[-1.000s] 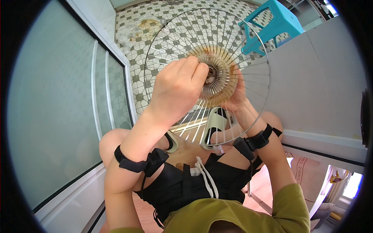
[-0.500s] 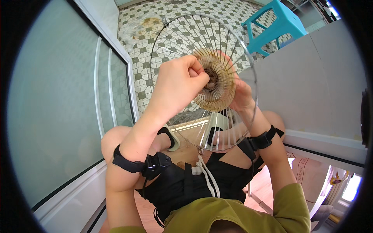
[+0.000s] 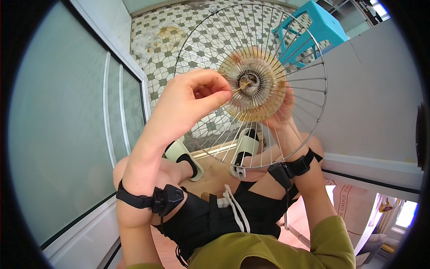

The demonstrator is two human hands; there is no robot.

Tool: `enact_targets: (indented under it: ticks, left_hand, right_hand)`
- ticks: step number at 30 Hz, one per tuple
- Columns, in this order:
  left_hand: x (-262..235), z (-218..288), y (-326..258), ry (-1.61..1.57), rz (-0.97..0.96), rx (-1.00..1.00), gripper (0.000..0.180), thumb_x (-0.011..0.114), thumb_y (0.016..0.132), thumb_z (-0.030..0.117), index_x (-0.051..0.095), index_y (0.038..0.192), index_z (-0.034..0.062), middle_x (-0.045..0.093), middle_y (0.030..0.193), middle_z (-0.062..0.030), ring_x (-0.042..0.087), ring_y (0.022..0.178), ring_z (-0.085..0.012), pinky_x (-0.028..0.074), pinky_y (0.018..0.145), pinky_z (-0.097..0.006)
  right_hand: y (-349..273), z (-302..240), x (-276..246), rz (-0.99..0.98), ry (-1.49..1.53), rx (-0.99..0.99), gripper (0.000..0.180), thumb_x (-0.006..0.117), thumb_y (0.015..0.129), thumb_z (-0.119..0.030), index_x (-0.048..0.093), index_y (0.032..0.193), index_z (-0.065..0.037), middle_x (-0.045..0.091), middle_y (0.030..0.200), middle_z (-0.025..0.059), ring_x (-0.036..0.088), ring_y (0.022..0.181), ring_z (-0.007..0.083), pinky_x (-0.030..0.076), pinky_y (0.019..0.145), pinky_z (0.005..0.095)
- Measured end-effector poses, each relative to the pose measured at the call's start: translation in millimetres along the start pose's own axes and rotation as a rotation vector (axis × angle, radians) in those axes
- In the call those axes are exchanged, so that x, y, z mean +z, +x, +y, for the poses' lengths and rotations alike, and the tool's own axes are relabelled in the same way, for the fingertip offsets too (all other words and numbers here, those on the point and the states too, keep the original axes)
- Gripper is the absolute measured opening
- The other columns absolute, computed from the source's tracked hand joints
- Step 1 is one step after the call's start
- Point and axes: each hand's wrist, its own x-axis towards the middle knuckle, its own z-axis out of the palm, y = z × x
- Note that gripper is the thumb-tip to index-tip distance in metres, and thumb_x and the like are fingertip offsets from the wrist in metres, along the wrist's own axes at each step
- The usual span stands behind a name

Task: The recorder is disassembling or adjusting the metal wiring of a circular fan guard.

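Observation:
My right hand point(image 3: 285, 107) holds a round wire fan guard point(image 3: 325, 85) from behind. Its fingers show blurrily through the yellowed, translucent disc point(image 3: 257, 111) at the guard's middle. Thin wires run out from a dark, dirty hub point(image 3: 251, 80) to the outer ring. Between thumb and forefinger, my left hand point(image 3: 186, 98) pinches a thin, light-brown stick point(image 3: 242, 86), its far end at the hub. Whether the tip touches the hub I cannot tell. The guard is raised before me, above my knees.
A frosted glass door point(image 3: 62, 121) stands at my left. On the right is a grey panel point(image 3: 371, 98). Beyond the guard lie a patterned tile floor point(image 3: 154, 54) and a blue plastic stool point(image 3: 320, 24). My feet in pale slippers point(image 3: 246, 145) rest below.
The fan guard has shifted rightward and turned to face me more. My left hand has drawn back from the hub, so the thin stick now shows.

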Motion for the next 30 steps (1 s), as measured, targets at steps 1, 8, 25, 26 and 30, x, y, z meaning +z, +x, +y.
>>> enact_targets:
  ticks: [1,8,25,26,30]
  left_hand:
    - [0.0,1.5,-0.3,-0.11,-0.026,-0.049,0.01,0.064,0.084,0.012,0.063,0.086,0.0026,0.058,0.075,0.0031,0.05,0.064,-0.0042,0.04,0.057,-0.02]
    - [0.9,7.7,-0.2,-0.472,-0.058,-0.182,0.013,0.064,0.085,0.015,0.061,0.091,0.0035,0.057,0.074,0.0014,0.048,0.059,-0.0047,0.037,0.052,-0.017]
    - [6.6,9.9,-2.0,-0.407,0.032,0.022,0.01,0.063,0.086,0.011,0.059,0.09,0.0031,0.061,0.081,0.0,0.057,0.07,-0.007,0.047,0.063,-0.023]
    - [7.5,10.0,-1.8,-0.409,0.029,0.021,0.01,0.063,0.086,0.011,0.059,0.09,0.0031,0.061,0.081,0.0,0.057,0.07,-0.007,0.047,0.063,-0.023]
    - [14.8,14.5,-2.7,0.164,0.228,0.215,0.008,0.062,0.082,0.006,0.058,0.088,0.003,0.058,0.077,-0.0037,0.058,0.069,-0.0135,0.046,0.061,-0.026]
  right_hand:
    - [0.7,-1.0,-2.6,-0.068,0.009,0.013,0.075,0.053,0.082,-0.055,0.034,0.137,-0.008,0.041,0.135,0.0166,0.046,0.12,0.0313,0.041,0.098,0.0517]
    - [-2.4,-2.9,-9.5,-0.154,0.07,0.05,0.073,0.057,0.081,-0.051,0.037,0.135,-0.007,0.044,0.132,0.0165,0.046,0.121,0.0317,0.04,0.099,0.0514]
    - [-1.5,-0.4,7.3,-0.331,0.342,-0.002,0.053,0.051,0.087,-0.029,0.041,0.128,0.003,0.051,0.125,0.0183,0.052,0.114,0.029,0.043,0.097,0.0455]
    - [-1.0,-0.9,7.2,-0.363,0.345,0.013,0.053,0.051,0.087,-0.029,0.041,0.128,0.003,0.051,0.125,0.0185,0.052,0.113,0.0293,0.043,0.097,0.0456]
    - [-5.8,-0.4,-0.3,-0.282,0.361,0.041,0.052,0.051,0.086,-0.027,0.043,0.127,0.003,0.052,0.124,0.0189,0.053,0.112,0.0294,0.044,0.097,0.0458]
